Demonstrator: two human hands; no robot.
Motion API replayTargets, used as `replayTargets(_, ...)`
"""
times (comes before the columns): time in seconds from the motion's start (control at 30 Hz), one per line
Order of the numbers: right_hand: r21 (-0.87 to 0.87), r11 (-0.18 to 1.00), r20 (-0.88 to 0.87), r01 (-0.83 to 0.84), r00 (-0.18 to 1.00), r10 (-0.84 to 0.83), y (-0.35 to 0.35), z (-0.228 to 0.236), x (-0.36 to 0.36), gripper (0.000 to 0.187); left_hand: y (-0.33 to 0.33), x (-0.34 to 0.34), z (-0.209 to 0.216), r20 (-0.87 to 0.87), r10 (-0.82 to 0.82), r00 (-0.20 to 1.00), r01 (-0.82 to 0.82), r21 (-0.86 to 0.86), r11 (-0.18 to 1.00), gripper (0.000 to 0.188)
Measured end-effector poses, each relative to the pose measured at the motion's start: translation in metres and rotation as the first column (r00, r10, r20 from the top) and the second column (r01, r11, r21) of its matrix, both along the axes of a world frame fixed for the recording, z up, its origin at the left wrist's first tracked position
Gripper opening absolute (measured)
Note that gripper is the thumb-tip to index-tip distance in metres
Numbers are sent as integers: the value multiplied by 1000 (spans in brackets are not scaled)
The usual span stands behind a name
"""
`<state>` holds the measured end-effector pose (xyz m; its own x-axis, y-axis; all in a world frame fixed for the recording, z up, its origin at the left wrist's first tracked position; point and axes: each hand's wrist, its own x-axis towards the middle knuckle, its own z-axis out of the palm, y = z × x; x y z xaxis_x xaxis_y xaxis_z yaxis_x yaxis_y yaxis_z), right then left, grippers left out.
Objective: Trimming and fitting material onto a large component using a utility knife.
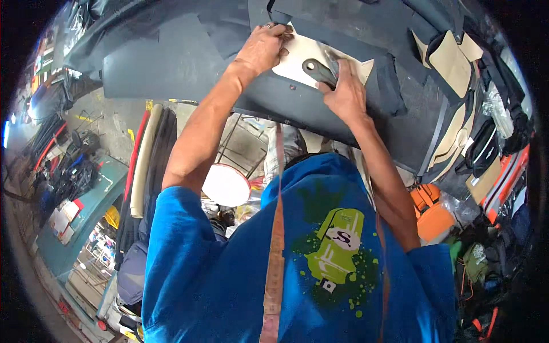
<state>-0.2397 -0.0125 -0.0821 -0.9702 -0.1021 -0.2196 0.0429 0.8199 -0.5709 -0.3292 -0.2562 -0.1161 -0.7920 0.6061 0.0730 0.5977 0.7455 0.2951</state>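
A cream, stiff-looking flat piece [298,50] lies on dark grey sheet material [171,63] spread over the work surface. My left hand [264,48] is at its upper left end, with bent fingers closed on the edge. Over the right part of the piece, my right hand [346,91] is closed around a dark hand tool [320,71] with a round hole in its end. The tool's other end is partly hidden by my fingers, so its exact kind is unclear. Both forearms reach forward from my blue shirt.
Folded cream pieces [452,63] lie at the far right. An orange bag [429,214] sits below the surface's right edge. Rolls of material [150,160] stand to the left, near a green table [86,211]. A round white stool top [226,184] shows beneath. A measuring tape [275,257] hangs down my front.
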Motion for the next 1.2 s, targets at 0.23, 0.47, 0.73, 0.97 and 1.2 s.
replayTargets(0.23, -85, 995, 242, 42, 970, -20, -30, 18, -52, 31, 0, -20, -12, 124, 122, 985, -142, 169, 975, 26)
replayTargets(0.47, -38, 998, 269, -41, 962, 50, -47, 0, -64, 24, 9, -41, -11, 249, 319, 914, -376, 229, 898, 28)
replayTargets(0.73, 18, 996, 285, -85, 955, 77, -50, -10, -70, 21, 8, -51, -12, 423, 335, 842, -457, 229, 859, 35)
replayTargets(0.97, -29, 998, 268, -51, 962, 57, -42, 7, -65, 20, 10, -38, -28, 150, 309, 939, -343, 355, 870, 35)
replayTargets(1.2, 33, 993, 298, -116, 949, 101, -52, 7, -73, 21, 3, -52, -26, 370, 305, 878, -421, 292, 859, 34)
